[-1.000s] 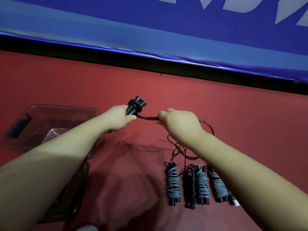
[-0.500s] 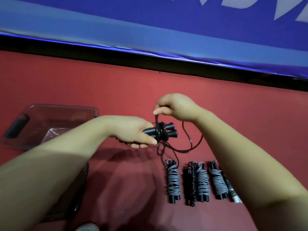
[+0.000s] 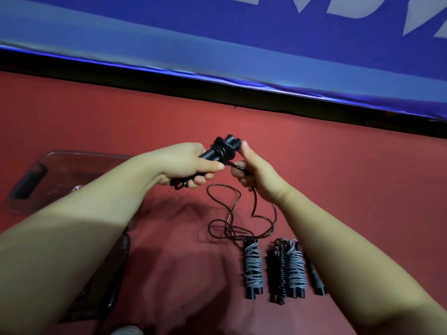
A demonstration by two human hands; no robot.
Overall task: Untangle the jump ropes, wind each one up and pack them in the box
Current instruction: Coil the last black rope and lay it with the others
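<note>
Left hand (image 3: 186, 165) clamps the paired handles (image 3: 219, 151), right hand (image 3: 256, 175) pinches the cord (image 3: 253, 204) — slack pooled touching the wound bundles (image 3: 252, 267) could snag one and drag it.

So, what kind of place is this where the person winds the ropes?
Probably a sports hall or gym, though I cannot be sure. A red surface runs up to a blue banner with large white letters, and several wound jump ropes lie in a row on it.
</note>
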